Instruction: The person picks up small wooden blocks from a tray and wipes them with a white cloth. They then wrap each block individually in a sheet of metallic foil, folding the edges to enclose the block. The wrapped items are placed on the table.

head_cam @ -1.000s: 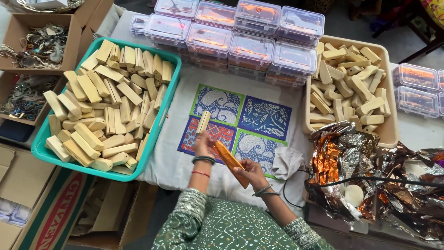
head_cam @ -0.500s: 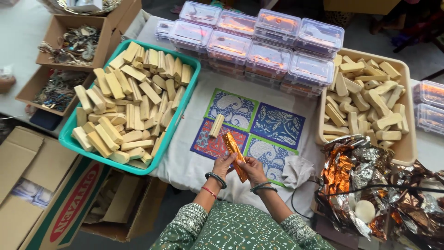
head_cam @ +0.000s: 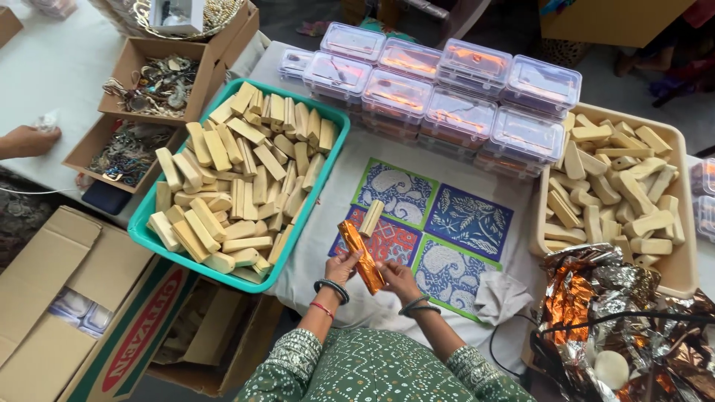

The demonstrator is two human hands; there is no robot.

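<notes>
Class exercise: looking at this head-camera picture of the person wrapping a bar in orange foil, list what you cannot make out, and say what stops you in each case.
- Wrapped bar, head view: the orange foil hides what is inside.
- Left hand and right hand: fingertips behind the bar, grip unclear.
- Clear lidded boxes: contents blurred by glare.
- Cardboard boxes of metal pieces: pieces too small to tell apart.
- Another person's hand: cut off by the left edge.

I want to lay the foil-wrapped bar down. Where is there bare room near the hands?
Both hands, left hand and right hand, hold the orange foil bar. Free: the patterned cloth between the lone wooden block and the beige tray. Crowded: the green tray, the clear boxes, the foil heap.
</notes>
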